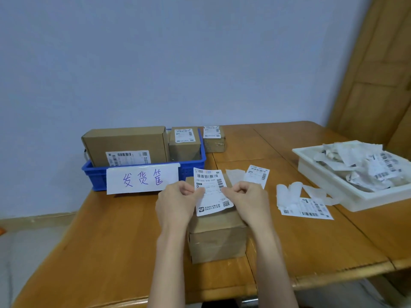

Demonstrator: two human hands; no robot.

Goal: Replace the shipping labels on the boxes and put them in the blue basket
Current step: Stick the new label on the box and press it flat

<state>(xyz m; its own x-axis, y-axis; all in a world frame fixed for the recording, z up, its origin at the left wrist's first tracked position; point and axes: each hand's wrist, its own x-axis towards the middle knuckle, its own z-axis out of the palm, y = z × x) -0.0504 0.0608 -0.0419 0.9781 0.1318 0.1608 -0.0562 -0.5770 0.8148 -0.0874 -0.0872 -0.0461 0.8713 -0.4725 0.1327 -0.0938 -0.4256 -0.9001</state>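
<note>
Our left hand (pixel 175 200) and right hand (pixel 245 197) pinch one shipping label (pixel 211 192) over one box (pixel 216 236) near the wooden table's (pixel 111 241) front edge; two boxes fill the blue basket (pixel 97 174), one behind; pale wall (pixel 178 63).

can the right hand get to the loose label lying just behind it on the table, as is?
Probably not yet: the right hand and left hand both pinch the label over the box. The loose label lies unobstructed just beyond.

left hand (pixel 175 197) and right hand (pixel 245 196) raised side by side, fingers curled, pinching
</note>
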